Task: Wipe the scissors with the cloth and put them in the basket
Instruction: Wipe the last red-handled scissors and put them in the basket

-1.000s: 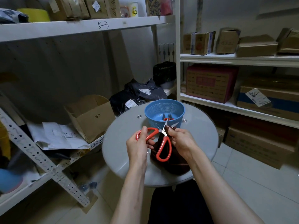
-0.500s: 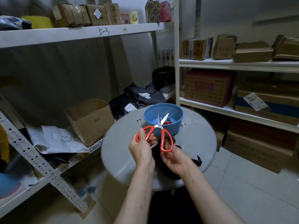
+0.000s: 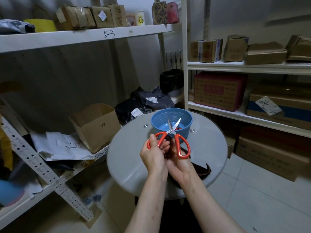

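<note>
Shifted off the blades toward the handles: right hand [image 3: 180,163] clutching cloth [image 3: 201,169], left hand [image 3: 154,154] gripping scissors [image 3: 171,132], now splayed open — basket [image 3: 155,121] likely soon.

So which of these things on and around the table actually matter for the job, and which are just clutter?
In the job: scissors, gripped by the left hand; dark cloth in the right hand; blue basket on the round table.
Just lying about: open cardboard box, black bags, loose papers, shelf boxes.
</note>
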